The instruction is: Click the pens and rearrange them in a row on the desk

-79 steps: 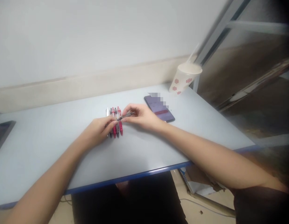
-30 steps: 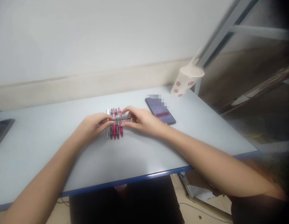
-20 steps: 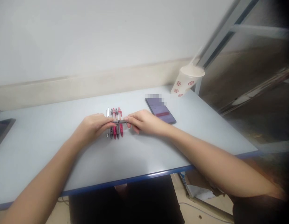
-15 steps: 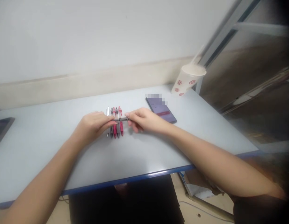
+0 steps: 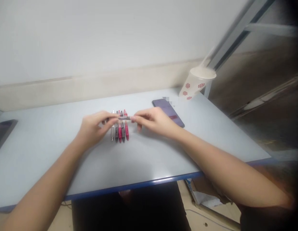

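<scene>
A short dark pen (image 5: 124, 118) lies level across the upper part of a row of several side-by-side pens (image 5: 120, 131) in white, grey and red. My left hand (image 5: 94, 126) pinches its left end between the fingertips. My right hand (image 5: 155, 120) pinches the right end, so the pen spans the gap between them. Its middle looks thin and partly blurred. The row rests on a pale grey table (image 5: 43, 150), and the tops of the pens are partly hidden behind the held pen.
A phone (image 5: 169, 112) lies just beyond my right hand, partly masked. A tilted paper cup (image 5: 197, 82) with red flowers and a straw stands at the back right corner. A dark device (image 5: 2, 131) sits at the left edge. The table has a blue front edge (image 5: 139, 187).
The dark pen has gone from tilted to level, and both hands now pinch it. It sits slightly further up the row. The camera view has shifted a little.
</scene>
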Demonstrator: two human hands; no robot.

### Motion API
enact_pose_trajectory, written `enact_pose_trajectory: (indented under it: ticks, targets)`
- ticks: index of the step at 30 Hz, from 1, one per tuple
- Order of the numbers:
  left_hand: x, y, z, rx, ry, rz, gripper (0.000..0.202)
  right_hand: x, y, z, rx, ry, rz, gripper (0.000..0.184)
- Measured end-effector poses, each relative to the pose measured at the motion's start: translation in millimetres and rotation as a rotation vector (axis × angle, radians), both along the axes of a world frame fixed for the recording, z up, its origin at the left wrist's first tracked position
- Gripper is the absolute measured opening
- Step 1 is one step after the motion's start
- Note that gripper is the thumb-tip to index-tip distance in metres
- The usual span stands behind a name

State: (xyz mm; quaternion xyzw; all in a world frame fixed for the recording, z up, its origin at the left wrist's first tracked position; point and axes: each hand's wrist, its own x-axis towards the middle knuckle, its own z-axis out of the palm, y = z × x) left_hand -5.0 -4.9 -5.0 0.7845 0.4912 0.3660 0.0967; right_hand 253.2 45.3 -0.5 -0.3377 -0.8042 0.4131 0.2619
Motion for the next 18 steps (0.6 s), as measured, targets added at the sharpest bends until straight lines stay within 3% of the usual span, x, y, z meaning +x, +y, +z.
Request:
enact_pose_trajectory:
  ticks: [3,7,10,13,18]
  targets:
    - [-2,6,-2.0,-0.1,-0.341,0.115,0.019,-1,2,-2.7,0.063,0.077,-0.081,0.048]
    - [-6,13,-4.9,-0.276,-0.667,0.085,0.026,0,5,0.2,0.018,0.107,-0.027,0.033]
    - [-5,12,-4.2,-0.381,-0.709,0.046,0.037,2,5,6.0,-0.098,0.095,0.11,0.035]
    - [1,6,-2.3,-0.483,-0.689,-0.078,0.038,2,2,8.1,-0.264,0.074,0.254,0.036]
    - [20,-4,-4.7,-0.534,-0.608,-0.209,0.029,-3,-6,2.7,-0.428,0.078,0.306,0.024]
